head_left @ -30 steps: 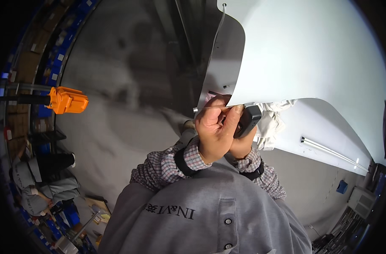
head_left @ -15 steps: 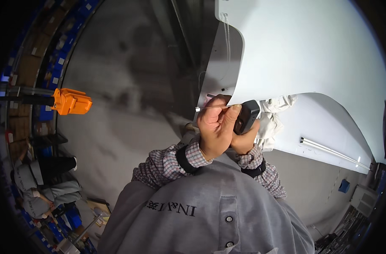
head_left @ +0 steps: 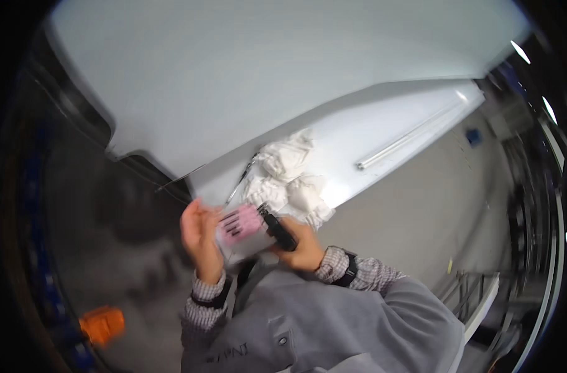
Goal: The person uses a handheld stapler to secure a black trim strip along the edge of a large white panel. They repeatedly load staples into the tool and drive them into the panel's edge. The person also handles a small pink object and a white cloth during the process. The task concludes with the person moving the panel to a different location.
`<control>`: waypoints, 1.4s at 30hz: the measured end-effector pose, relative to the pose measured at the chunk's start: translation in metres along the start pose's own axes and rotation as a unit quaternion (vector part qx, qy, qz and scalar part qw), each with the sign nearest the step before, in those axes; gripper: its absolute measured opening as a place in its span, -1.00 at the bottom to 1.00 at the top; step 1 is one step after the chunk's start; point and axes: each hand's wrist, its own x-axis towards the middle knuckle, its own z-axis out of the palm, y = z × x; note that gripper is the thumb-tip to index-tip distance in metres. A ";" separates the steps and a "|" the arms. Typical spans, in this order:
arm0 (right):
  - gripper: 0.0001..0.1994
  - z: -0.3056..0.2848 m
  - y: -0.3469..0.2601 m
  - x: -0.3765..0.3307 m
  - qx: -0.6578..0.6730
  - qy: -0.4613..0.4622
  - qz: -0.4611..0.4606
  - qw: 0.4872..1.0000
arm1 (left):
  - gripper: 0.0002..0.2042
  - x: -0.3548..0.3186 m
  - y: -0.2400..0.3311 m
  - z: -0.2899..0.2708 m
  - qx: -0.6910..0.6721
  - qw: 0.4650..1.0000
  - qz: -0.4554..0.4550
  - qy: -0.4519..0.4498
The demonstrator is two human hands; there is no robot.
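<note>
Right hand grips black oblong tool | left hand, fingers apart, left of pink black-striped block | crumpled white cloth lies far

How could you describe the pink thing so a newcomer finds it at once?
Start at the big pale panel across the top, then drop past its lower edge to the crumpled white cloths. Just below and left of them, between the left hand and the black tool in the right hand, is the pink thing. Its colour and dark stripes set it apart from cloths and tool.
</note>
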 end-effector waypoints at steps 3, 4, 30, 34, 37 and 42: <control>-0.57 0.013 0.010 -0.030 0.019 0.092 0.027 0.995 | -0.78 0.005 -0.049 -0.057 0.088 0.992 -0.053 0.068; -0.56 0.017 0.008 -0.042 0.032 0.117 0.080 0.989 | -0.78 0.008 -0.063 -0.070 0.115 0.989 -0.023 0.094; -0.58 0.141 -0.036 -0.277 0.012 0.507 0.264 0.821 | -0.42 0.019 -0.139 -0.063 -0.185 0.896 -0.374 -0.149; -0.66 0.187 -0.064 -0.254 0.057 0.607 0.304 0.732 | -0.40 -0.028 -0.103 -0.049 -0.163 0.906 -0.347 -0.179; -0.63 0.211 -0.084 -0.221 0.096 0.615 0.246 0.743 | -0.39 -0.025 -0.113 -0.055 -0.142 0.898 -0.397 -0.123; -0.60 0.230 -0.114 -0.195 0.041 0.620 0.259 0.739 | -0.34 -0.051 -0.065 -0.044 -0.135 0.892 -0.412 -0.129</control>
